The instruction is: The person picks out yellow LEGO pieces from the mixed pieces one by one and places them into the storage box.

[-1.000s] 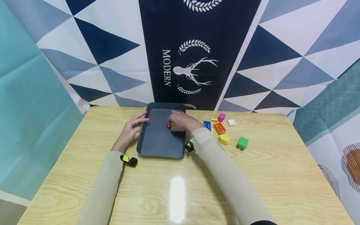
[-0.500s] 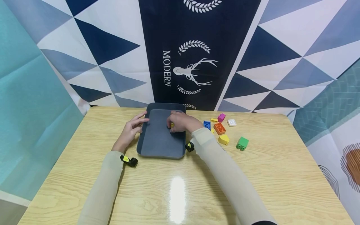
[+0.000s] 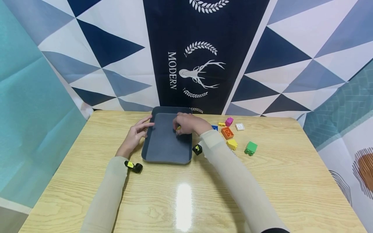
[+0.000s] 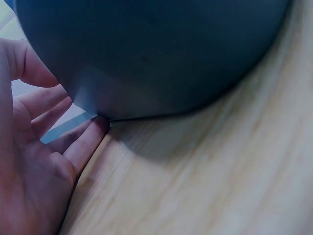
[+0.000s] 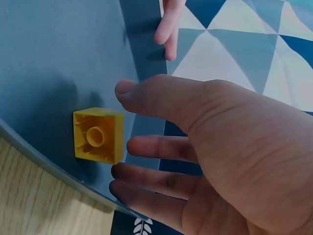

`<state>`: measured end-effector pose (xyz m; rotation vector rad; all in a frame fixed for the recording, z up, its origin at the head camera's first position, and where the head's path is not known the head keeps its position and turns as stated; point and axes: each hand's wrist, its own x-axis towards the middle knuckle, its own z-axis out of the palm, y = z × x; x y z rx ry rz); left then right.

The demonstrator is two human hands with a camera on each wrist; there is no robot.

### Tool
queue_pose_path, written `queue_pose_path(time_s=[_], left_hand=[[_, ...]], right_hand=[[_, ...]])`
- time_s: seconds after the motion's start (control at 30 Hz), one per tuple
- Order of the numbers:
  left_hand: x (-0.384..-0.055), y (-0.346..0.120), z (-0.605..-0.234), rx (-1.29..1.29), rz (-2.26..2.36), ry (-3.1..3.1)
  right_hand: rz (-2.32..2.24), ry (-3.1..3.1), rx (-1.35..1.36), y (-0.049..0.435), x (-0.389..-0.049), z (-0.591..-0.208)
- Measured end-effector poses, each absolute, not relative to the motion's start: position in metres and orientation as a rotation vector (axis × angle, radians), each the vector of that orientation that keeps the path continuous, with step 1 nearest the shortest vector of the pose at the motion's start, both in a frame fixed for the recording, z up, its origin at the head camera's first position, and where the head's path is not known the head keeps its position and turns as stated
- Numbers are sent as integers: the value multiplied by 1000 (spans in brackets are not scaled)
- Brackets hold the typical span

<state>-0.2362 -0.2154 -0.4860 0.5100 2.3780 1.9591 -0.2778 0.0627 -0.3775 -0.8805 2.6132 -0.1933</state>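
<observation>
Head view, foreground: pale bench (image 3: 151, 200), a bright glare strip on it.
Grey tray (image 3: 166, 157): flat on the bench, between the hands.
Nearer loose pieces: green block (image 3: 251, 148) and sloped yellow piece (image 3: 232, 144), well to the tray's right.
Left hand (image 3: 133, 139): fingers spread, resting against the tray's left side; a light brace there should stop it sliding.
Yellow block (image 5: 98, 137): inside the tray, hollow underside facing the right wrist camera.
Right hand (image 3: 187, 124): fingers parted, thumb well away, not wrapped round the block; whether a fingertip touches it I cannot tell.
Clean release: best keep thumb and fingers wide and lift straight up, so no knuckle tips the block.
Farther loose pieces: orange block (image 3: 227, 133), blue block (image 3: 215, 127), white piece (image 3: 240, 127), magenta block (image 3: 229, 121).
Backdrop: patterned cloth (image 3: 233, 64) behind the bench.
</observation>
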Motion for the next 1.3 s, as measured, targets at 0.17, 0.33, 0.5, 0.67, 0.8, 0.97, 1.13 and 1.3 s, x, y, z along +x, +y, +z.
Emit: queue_pose_path(time_s=[0.17, 0.33, 0.5, 0.67, 0.8, 0.97, 1.13, 1.3], left_hand=[[-236, -215, -486, 523, 1956, 2382], [-236, -215, -486, 528, 1957, 2380], [-237, -214, -486, 532, 1961, 2375], [-236, -215, -487, 526, 1958, 2383], [-236, -216, -487, 521, 1952, 2388], [-236, -216, -486, 519, 1955, 2385], [-236, -216, -487, 523, 1957, 2383], [-236, -216, -487, 535, 1962, 2382]], right_hand=[[-190, 2588, -883, 63, -279, -375], [-181, 2557, -882, 63, -279, -372], [-179, 2528, -881, 63, -278, -369], [-171, 2516, -883, 62, -276, -366], [-172, 2517, -872, 63, -275, -362], [-183, 2525, -865, 63, -274, -358], [-189, 2541, -876, 62, -275, -355], [-185, 2544, -899, 59, -275, -355]])
